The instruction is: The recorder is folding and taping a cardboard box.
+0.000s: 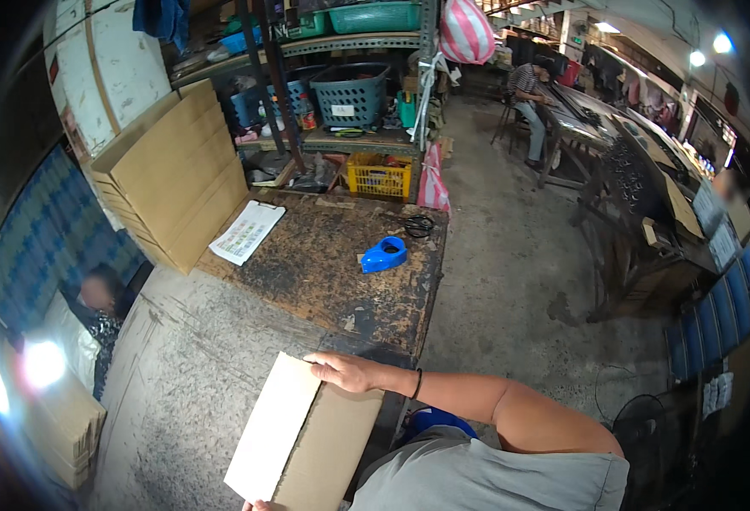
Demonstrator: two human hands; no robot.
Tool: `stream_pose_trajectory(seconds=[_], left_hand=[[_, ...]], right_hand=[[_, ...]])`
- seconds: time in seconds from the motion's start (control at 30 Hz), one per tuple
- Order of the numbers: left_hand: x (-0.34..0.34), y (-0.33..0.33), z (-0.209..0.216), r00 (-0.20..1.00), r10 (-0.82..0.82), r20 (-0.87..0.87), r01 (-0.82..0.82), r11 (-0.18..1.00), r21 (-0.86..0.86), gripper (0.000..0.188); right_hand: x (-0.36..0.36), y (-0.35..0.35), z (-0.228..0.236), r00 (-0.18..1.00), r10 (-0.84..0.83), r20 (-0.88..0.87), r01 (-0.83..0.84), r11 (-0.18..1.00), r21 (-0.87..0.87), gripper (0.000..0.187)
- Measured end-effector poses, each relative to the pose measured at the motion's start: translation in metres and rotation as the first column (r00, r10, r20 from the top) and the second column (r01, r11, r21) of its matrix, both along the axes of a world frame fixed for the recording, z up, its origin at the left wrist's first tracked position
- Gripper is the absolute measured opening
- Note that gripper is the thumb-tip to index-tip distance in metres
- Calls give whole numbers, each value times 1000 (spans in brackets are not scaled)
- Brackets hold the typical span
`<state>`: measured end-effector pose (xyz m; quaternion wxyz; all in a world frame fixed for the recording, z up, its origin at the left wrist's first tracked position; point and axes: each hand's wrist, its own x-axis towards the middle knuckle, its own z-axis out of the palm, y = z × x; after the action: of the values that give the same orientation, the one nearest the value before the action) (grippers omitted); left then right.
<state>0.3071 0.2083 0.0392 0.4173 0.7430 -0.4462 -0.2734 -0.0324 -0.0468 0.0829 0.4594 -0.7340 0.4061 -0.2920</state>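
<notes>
A piece of brown cardboard (328, 443) lies at the table's near edge, close in front of me. Its left part is a paler flap (272, 426), with a rough-edged seam beside it. My right hand (341, 371) grips the far edge, fingers closed over the corner of the flap. At the bottom of the picture only a few fingertips of my left hand (258, 506) show, closed at the cardboard's near edge; the rest of that hand is out of sight. Farther up the table are a blue tape dispenser (384, 255) and black-handled scissors (417, 225).
Flat cardboard cartons (170, 170) stand stacked at the table's far left, beside a clipboard with a printed sheet (248, 232). Shelves behind hold baskets, including a yellow crate (379, 176). A person (528, 106) sits at a long bench at the right; another person (106, 298) is at the left.
</notes>
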Motion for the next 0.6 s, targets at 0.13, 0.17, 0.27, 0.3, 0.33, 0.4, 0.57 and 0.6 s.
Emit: stream_pose_trajectory(seconds=[0.13,0.17,0.27,0.3,0.33,0.4,0.57,0.6], left_hand=[[-13,-13,-4,983,179,-29,-181,978,-99,31],[-14,-20,4,980,195,-41,-197,979,-58,31],[-14,-23,17,987,135,-83,-135,991,12,39],[-13,-31,12,988,136,-71,-138,990,-34,37],[-12,-38,8,989,137,-56,-141,987,-79,36],[-43,-37,47,985,105,-135,-115,992,-61,35],[-71,-35,60,843,205,-497,-272,960,-66,32],[-78,-32,56,842,245,-482,-309,949,-57,32]], right_hand=[[8,-6,-4,994,-69,86,78,991,-106,24],[10,-10,-7,995,-80,55,85,990,-115,22],[11,-24,-9,997,-33,69,43,990,-137,18],[6,-26,-13,994,-58,90,73,982,-172,18],[-1,-28,-17,990,-83,113,105,974,-203,19],[-2,-25,-17,988,-115,101,133,969,-206,19],[-24,-34,-9,973,44,225,-43,999,-11,41],[-37,-44,-11,980,25,196,-6,995,-98,40]])
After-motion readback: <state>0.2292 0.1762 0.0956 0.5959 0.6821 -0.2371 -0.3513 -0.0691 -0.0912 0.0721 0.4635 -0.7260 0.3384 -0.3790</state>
